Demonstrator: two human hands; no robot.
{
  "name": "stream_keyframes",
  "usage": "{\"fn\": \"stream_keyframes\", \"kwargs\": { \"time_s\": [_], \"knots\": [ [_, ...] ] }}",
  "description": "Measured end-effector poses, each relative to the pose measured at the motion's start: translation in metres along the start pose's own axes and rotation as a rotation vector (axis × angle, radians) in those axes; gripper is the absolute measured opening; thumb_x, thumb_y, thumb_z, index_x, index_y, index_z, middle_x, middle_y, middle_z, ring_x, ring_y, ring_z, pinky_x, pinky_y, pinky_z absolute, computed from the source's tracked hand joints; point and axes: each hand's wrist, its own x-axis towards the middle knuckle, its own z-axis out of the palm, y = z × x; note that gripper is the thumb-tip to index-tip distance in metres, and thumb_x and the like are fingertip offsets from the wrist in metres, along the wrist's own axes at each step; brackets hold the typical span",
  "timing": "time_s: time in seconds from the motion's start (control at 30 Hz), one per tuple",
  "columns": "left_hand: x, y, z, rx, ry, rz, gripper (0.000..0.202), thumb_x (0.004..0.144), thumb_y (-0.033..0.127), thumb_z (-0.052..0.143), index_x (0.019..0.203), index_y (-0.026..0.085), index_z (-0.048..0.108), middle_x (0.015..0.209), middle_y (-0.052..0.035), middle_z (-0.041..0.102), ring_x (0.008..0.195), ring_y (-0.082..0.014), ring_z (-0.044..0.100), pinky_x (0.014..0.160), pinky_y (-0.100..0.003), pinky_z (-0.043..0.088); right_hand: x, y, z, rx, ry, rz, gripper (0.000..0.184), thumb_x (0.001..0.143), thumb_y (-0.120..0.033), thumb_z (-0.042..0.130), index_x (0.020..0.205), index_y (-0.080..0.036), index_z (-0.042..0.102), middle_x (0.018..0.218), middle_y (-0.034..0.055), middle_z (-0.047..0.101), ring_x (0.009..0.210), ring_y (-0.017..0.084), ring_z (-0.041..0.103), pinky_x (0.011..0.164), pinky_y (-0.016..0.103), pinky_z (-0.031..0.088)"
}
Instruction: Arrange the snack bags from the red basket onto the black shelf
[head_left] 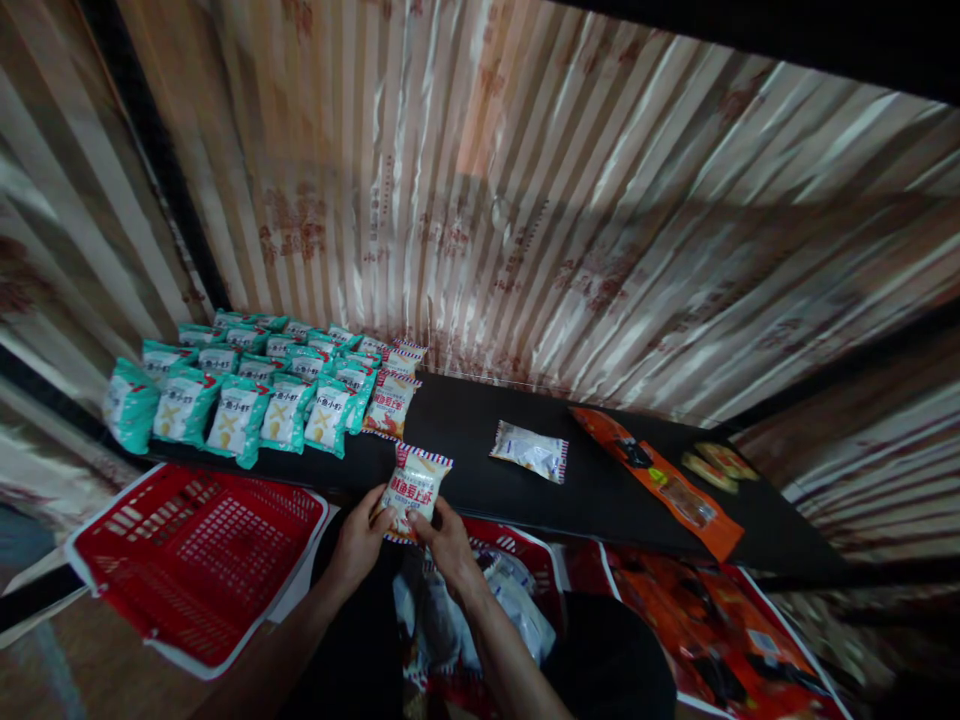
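Note:
Between both hands I hold a small white snack bag (414, 492) with red print and red-and-blue striped ends, just in front of the black shelf (450, 420). My left hand (365, 535) grips its lower left side, and my right hand (445, 540) its lower right. Beyond it, at the right end of the teal bags, similar striped snack bags (388, 402) stand one behind another. A silvery snack bag (529, 452) with striped ends lies flat on the shelf to the right.
Teal snack bags (238, 415) stand in rows at the shelf's left. Orange packets (660, 480) and yellowish packets (718, 465) lie rightward. Below are a red basket (202, 550), a basket of silvery bags (517, 600) under my arms, and one of orange packets (720, 630). A striped curtain (465, 200) hangs behind.

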Motion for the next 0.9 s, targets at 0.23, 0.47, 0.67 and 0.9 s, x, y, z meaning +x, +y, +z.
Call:
{"fn": "stream_keyframes", "kwargs": {
  "time_s": [0.23, 0.47, 0.67, 0.9],
  "knots": [
    [0.011, -0.006, -0.003, 0.149, 0.064, 0.074, 0.039, 0.08, 0.031, 0.047, 0.115, 0.016, 0.054, 0.114, -0.0101, 0.063, 0.103, -0.0196, 0.06, 0.09, -0.035, 0.046, 0.019, 0.009, 0.009, -0.053, 0.025, -0.053, 0.032, 0.07, -0.032, 0.062, 0.099, -0.017, 0.059, 0.092, 0.0053, 0.069, 0.082, 0.021, 0.063, 0.076, 0.033, 0.048],
    [0.017, 0.0, -0.006, 0.306, 0.175, 0.184, 0.037, 0.081, 0.029, 0.046, 0.113, 0.012, 0.057, 0.108, -0.0133, 0.064, 0.099, -0.0224, 0.06, 0.089, -0.041, 0.047, 0.031, 0.004, 0.018, -0.104, 0.071, -0.083, 0.03, 0.069, -0.03, 0.06, 0.096, -0.016, 0.06, 0.088, 0.0048, 0.069, 0.079, 0.021, 0.062, 0.074, 0.032, 0.048],
    [0.02, 0.005, -0.006, 0.435, 0.313, 0.312, 0.033, 0.083, 0.026, 0.045, 0.111, 0.015, 0.057, 0.105, -0.0118, 0.065, 0.101, -0.0237, 0.058, 0.087, -0.043, 0.048, 0.046, 0.01, 0.025, -0.138, 0.091, -0.089, 0.033, 0.069, -0.032, 0.06, 0.098, -0.018, 0.059, 0.087, 0.0038, 0.069, 0.077, 0.02, 0.062, 0.075, 0.032, 0.048],
    [0.019, -0.003, 0.0, 0.553, 0.365, 0.434, 0.039, 0.088, 0.023, 0.037, 0.125, 0.012, 0.045, 0.122, -0.0149, 0.056, 0.115, -0.0238, 0.05, 0.096, -0.045, 0.043, 0.059, 0.012, 0.03, -0.148, 0.101, -0.087, 0.034, 0.069, -0.037, 0.06, 0.097, -0.018, 0.059, 0.086, 0.004, 0.07, 0.073, 0.02, 0.063, 0.07, 0.031, 0.05]
  ]
}}
